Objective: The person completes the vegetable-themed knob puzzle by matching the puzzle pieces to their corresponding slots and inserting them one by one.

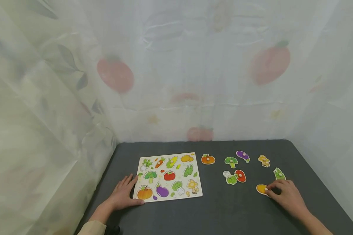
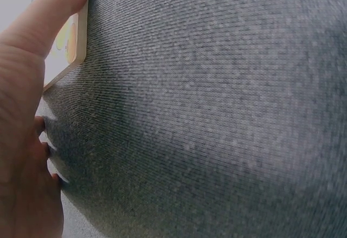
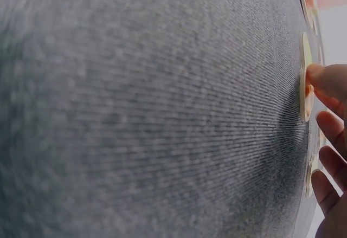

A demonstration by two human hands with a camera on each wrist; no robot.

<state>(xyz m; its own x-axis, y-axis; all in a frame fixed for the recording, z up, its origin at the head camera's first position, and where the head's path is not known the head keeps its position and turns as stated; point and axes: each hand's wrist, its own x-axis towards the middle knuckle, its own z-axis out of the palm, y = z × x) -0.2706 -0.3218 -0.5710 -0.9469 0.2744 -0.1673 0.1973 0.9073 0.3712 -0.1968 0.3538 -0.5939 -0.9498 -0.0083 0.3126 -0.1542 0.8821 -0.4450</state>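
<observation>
My left hand [image 1: 124, 193] rests at the left edge of a white vegetable puzzle board [image 1: 176, 169], fingers spread, thumb along its near-left corner. In the left wrist view the thumb [image 2: 51, 15] lies over the edge of the board [image 2: 81, 43]. On the right, my right hand [image 1: 289, 197] pinches the knob of a yellow oval puzzle piece [image 1: 261, 188] between thumb and finger. The right wrist view shows the piece [image 3: 304, 81] edge-on near the cloth; whether it touches the cloth is unclear. A green pea-pod piece [image 1: 279, 174] lies just beyond that hand.
Between board and right hand lie a pumpkin piece [image 1: 208, 159], a broccoli piece [image 1: 231, 162], an eggplant piece [image 1: 243, 156], a mushroom piece [image 1: 264, 160] and a cabbage piece [image 1: 230, 178] touching a tomato piece [image 1: 240, 176]. Printed curtains [image 1: 164, 71] enclose the dark table [image 1: 217, 215].
</observation>
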